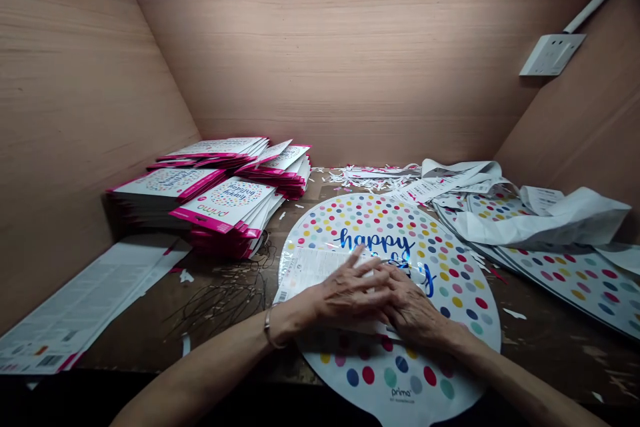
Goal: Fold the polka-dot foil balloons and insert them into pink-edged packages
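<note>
A round white foil balloon point(465, 337), flat and printed with coloured dots and blue "happy" lettering, lies in front of me. On it rests a white printed card point(307, 267), partly covered by my hands. My left hand point(350, 290) lies across the card with its fingers spread and stretched to the right. Its fingertips overlap my right hand point(413, 303). The right fingers are bent inward near the card's right edge and partly hidden, so what they pinch is not visible.
Stacks of pink-edged packets point(235, 203) stand at the back left, with flat printed cards point(95, 307) in front. More flat balloons point(565, 273) lie at the right under white paper strips point(545, 220). Paper shreds point(373, 177) and dark thin strings point(225, 293) are scattered. Wooden panels enclose the table.
</note>
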{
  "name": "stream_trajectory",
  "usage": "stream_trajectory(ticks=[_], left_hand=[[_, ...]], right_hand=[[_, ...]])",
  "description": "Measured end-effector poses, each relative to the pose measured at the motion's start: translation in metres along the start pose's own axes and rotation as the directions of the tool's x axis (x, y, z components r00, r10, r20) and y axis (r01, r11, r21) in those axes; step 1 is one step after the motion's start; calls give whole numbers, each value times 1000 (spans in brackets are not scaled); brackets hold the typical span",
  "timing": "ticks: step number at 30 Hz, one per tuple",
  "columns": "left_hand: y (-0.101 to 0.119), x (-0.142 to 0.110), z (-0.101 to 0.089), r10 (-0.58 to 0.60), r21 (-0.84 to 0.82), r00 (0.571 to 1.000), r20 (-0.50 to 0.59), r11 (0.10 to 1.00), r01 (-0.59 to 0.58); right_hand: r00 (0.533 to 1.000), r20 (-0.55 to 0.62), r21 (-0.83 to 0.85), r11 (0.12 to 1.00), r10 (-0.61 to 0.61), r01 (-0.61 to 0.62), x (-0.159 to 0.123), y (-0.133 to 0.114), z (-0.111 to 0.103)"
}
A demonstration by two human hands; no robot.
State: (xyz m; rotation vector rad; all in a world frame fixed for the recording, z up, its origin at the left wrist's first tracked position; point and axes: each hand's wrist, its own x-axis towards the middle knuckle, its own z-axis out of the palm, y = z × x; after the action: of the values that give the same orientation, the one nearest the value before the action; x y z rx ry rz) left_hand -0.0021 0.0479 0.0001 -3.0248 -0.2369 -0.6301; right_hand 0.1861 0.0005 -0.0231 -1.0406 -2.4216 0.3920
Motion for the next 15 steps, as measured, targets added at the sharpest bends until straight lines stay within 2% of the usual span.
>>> stream_trajectory(ticks=[1, 2, 4, 5, 7, 9, 12, 15], left_hand=[[-4, -14, -7, -140, 47, 990, -7, 989, 140], [-7, -30, -14, -298, 91, 955, 1, 951, 296], [-11, -62, -26, -544, 138, 835, 83, 836, 531], [-12, -76, -29, -596, 133, 788, 156, 803, 581], [-13, -97, -32, -604, 80, 751, 269, 791, 607], [-13, -107, -30, -584, 12, 751, 309, 792, 611], [-13, -108, -27, -562, -81, 765, 314, 787, 611], [-12, -108, -27, -544, -143, 780, 309, 785, 603]], right_hand=[[999, 43, 48, 999, 4, -6, 1, -2, -6], [995, 103, 100, 995, -4, -6, 3, -4, -14], [967, 248, 174, 985, -65, 22, 4, -7, -32], [944, 310, 185, 981, -109, 53, 4, -9, -39], [900, 398, 163, 979, -180, 124, 4, -11, -48], [885, 410, 121, 975, -219, 185, 5, -14, -43], [911, 309, 62, 961, -274, 268, 10, -16, -15], [935, 196, -1, 953, -296, 302, 23, -16, 16]])
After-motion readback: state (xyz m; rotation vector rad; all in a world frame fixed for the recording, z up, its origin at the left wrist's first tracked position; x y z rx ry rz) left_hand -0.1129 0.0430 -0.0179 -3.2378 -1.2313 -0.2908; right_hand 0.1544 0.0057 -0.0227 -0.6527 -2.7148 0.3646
